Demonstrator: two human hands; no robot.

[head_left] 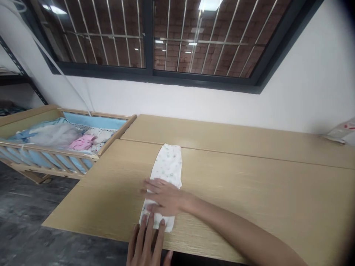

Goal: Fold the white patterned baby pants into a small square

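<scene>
A narrow piece of white printed cloth (168,164) lies folded flat on the wooden table (235,199), its long side running away from me. My right hand (163,197) rests across its middle with the fingers spread and slightly blurred, pointing left. At the near end of the cloth, my left hand (148,240) touches it with outstretched fingertips. Neither hand grips anything. Part of the cloth is hidden under the right hand.
To the left stands a wooden crib (111,142) with blue lining, holding a pink cloth (83,142) and white netting (57,133). A plastic bag (342,132) sits at the table's far right. A barred window (149,44) is set in the wall behind.
</scene>
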